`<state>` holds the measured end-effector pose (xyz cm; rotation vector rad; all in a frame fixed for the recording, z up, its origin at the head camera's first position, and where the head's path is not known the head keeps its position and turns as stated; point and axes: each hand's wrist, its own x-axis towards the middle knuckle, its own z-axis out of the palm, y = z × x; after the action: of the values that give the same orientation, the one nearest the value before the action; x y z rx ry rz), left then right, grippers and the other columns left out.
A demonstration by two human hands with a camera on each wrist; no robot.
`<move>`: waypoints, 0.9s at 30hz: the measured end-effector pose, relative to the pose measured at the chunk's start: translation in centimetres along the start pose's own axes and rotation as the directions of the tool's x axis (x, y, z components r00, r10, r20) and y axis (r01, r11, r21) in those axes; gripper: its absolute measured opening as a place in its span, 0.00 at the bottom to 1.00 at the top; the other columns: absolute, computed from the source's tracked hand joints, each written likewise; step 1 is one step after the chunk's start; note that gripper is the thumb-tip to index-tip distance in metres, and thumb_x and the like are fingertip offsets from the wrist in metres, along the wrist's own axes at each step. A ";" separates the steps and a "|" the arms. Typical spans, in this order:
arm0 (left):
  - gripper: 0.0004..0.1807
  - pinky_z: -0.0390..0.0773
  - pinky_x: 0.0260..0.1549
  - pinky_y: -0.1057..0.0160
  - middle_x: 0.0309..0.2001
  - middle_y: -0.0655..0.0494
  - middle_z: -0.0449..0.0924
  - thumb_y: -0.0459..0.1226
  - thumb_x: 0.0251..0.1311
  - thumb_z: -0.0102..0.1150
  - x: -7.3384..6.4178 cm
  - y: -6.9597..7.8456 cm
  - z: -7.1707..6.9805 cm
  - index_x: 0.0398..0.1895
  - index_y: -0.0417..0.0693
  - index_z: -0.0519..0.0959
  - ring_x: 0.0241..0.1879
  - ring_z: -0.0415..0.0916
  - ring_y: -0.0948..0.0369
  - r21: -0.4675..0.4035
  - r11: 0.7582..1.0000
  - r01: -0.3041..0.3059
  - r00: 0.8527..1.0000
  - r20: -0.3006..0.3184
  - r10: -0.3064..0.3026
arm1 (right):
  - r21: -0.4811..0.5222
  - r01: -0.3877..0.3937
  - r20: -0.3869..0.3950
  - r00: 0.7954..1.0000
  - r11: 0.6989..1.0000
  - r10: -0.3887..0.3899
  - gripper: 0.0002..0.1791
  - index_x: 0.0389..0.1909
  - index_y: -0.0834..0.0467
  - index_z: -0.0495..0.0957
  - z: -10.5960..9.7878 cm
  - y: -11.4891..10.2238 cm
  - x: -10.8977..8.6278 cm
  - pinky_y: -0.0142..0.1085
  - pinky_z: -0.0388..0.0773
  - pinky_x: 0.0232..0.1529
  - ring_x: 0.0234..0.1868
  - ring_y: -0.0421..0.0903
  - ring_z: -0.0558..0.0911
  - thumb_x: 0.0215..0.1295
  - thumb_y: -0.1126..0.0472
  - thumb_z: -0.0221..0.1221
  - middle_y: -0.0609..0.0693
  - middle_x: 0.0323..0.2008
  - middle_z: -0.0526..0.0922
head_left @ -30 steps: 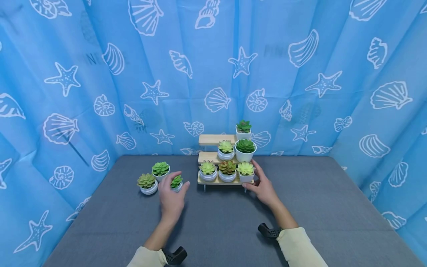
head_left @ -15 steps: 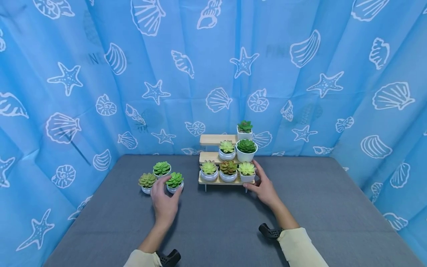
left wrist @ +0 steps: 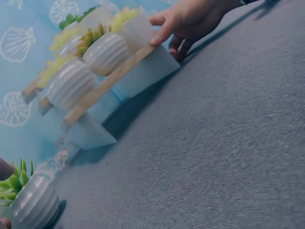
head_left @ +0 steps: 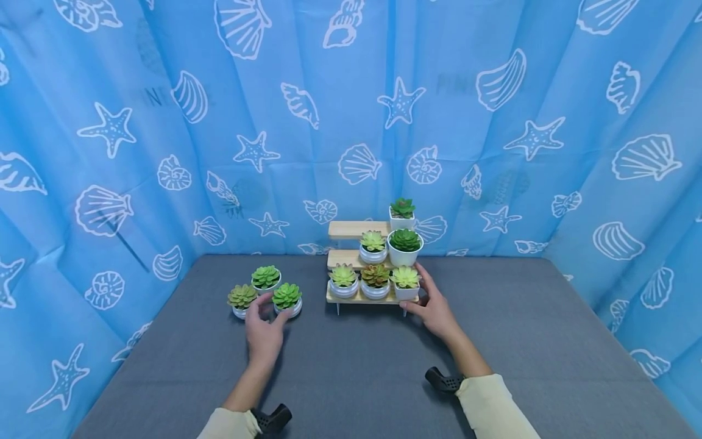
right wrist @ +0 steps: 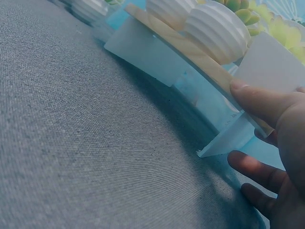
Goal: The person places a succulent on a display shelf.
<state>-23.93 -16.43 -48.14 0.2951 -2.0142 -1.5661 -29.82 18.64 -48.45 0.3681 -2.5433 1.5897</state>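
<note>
Head: curving left grip beside a bright-green potted succulent, left of the three-tier plant stand; cannot tell if pinching. Left wrist: showing two fingertips near that succulent. Right wrist: pinching the stand's right end with right grip.

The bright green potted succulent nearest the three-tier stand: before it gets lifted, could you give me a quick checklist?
1. Bright green potted succulent upright on the gray cloth: ok.
2. Left grip in position: ok, thumb and finger are right at the plant.
3. Firm hold on its pot: cannot tell, contact is unclear.
4. Three-tier stand steadied: ok, the right grip has its thumb on the bottom shelf.
5. Room on the top shelf: ok, its left part is bare.
</note>
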 end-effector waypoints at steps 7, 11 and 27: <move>0.29 0.71 0.51 0.49 0.60 0.39 0.70 0.28 0.56 0.65 0.6 -0.4 0.1 0.62 0.35 0.68 0.56 0.69 0.45 -0.002 0.991 0.137 0.990 0.042 -0.136 | 0.011 0.008 0.009 1.000 1.000 -0.008 0.53 0.77 0.49 0.46 -0.2 -1.7 -0.6 0.38 0.75 0.31 0.30 0.49 0.76 0.58 0.63 0.69 0.69 0.64 0.66; 0.31 0.71 0.53 0.49 0.60 0.36 0.69 0.30 0.57 0.65 0.8 -0.5 0.4 0.64 0.35 0.66 0.58 0.69 0.44 0.021 0.986 0.168 0.983 0.069 -0.169 | 0.027 0.012 0.016 1.000 1.000 -0.013 0.51 0.77 0.57 0.47 -0.6 -3.8 -1.3 0.39 0.75 0.31 0.31 0.51 0.76 0.58 0.67 0.68 0.73 0.63 0.66; 0.33 0.71 0.49 0.51 0.52 0.36 0.73 0.33 0.53 0.69 2.1 -1.8 1.2 0.62 0.32 0.69 0.50 0.71 0.47 0.155 0.980 0.121 0.979 0.144 -0.144 | 0.010 0.012 0.000 1.000 1.000 -0.012 0.53 0.78 0.49 0.45 -0.1 -0.4 -0.1 0.38 0.76 0.33 0.34 0.47 0.77 0.58 0.62 0.69 0.69 0.63 0.68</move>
<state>-26.60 -17.05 -49.41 0.3821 -2.2769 -1.5662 -29.60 18.58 -48.09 0.3843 -2.5287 1.5993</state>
